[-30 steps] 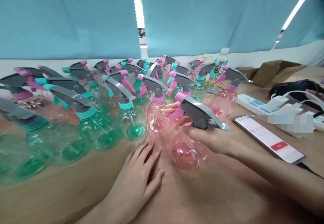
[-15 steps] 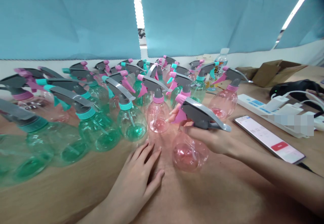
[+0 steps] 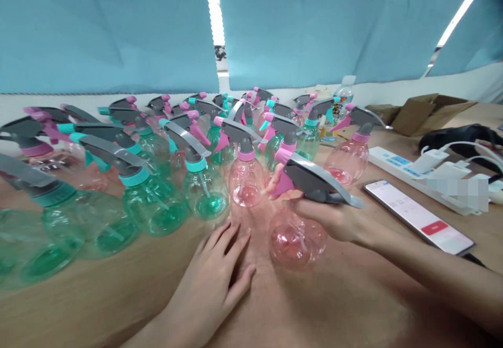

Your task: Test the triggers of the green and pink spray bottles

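Note:
My right hand (image 3: 328, 214) is wrapped round the neck of a pink spray bottle (image 3: 296, 240) with a grey and pink trigger head, its nozzle pointing to the upper left. My left hand (image 3: 220, 269) lies palm down on the brown table (image 3: 157, 290), fingers a little apart, holding nothing. Just beyond it stand a green spray bottle with a turquoise collar (image 3: 205, 193) and a pink one with a pink collar (image 3: 246, 180). The fingers of my right hand are partly hidden behind the trigger.
Several green and pink spray bottles fill the left and back. At the right lie a phone (image 3: 418, 214), a white power strip (image 3: 401, 167) with plugs and cables, and an open cardboard box (image 3: 424, 115). A labelled drink bottle (image 3: 343, 99) stands behind, before a blue curtain (image 3: 314, 28).
My right hand and the head of the held pink bottle have shifted slightly to the right. My left hand has stayed in place.

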Tool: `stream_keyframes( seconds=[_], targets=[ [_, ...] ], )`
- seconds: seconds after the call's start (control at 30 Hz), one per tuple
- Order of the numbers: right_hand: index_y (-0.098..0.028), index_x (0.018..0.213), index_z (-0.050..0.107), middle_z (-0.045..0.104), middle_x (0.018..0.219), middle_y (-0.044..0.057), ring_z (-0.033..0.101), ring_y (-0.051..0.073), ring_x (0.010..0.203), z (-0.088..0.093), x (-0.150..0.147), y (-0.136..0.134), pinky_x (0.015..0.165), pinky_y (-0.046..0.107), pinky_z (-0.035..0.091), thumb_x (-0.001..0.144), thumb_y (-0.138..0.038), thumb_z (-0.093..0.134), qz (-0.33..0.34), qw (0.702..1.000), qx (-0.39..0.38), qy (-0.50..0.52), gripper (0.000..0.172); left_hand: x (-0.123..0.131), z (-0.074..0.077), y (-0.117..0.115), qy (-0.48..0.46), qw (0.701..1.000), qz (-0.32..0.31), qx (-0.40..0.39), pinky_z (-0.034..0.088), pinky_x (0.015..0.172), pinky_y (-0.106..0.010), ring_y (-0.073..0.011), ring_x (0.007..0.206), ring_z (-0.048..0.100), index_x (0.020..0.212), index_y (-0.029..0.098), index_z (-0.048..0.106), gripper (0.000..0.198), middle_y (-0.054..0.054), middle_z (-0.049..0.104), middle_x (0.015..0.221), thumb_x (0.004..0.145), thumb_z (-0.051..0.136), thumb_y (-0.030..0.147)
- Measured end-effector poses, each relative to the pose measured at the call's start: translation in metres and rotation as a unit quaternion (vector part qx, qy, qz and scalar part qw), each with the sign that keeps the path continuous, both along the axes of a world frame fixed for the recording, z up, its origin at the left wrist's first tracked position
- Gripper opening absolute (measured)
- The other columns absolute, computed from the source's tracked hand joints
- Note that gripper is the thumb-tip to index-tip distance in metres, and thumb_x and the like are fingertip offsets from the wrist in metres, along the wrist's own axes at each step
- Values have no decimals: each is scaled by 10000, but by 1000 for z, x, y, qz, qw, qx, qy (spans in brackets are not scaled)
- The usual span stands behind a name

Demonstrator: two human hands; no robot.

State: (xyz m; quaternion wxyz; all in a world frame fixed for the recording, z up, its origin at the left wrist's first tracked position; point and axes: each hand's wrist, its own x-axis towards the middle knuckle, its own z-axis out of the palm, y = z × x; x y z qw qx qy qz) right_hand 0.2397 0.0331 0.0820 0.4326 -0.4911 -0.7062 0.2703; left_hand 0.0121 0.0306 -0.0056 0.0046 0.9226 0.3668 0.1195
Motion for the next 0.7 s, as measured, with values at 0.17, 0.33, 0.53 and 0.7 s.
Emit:
stream_keyframes(
  seconds=[0.17,0.33,0.53,0.7],
  targets=[
    [-248,880,581,510,654,-28,507,149,597,-9,-1,4,591,306,452,674,-146,503,15,999,-7,44,243,0,-1,0,2,1000,1,3,412,998,-505,-323,1293,413,1360,151,485,471,-136,513,1373,956,458,393],
    [-252,899,587,524,634,-28,545,171,623,-14,-1,4,585,320,454,667,-136,511,-3,999,-12,39,271,0,-1,-1,3,1000,3,6,409,1005,-496,-316,1294,414,1358,160,487,470,-127,516,1373,956,451,402],
    [-242,776,565,522,614,-23,558,181,642,-14,-2,4,575,318,450,657,-136,513,-13,999,-15,26,168,0,0,-1,6,1000,0,7,412,999,-509,-325,1292,416,1351,141,494,470,-138,516,1371,955,458,391],
    [-239,782,558,560,652,-16,554,173,625,-16,-1,4,546,309,434,661,-138,515,-23,999,-25,20,163,1,0,-1,8,1000,0,5,417,993,-509,-322,1292,414,1359,146,487,473,-135,515,1373,959,444,397]
  ],
)
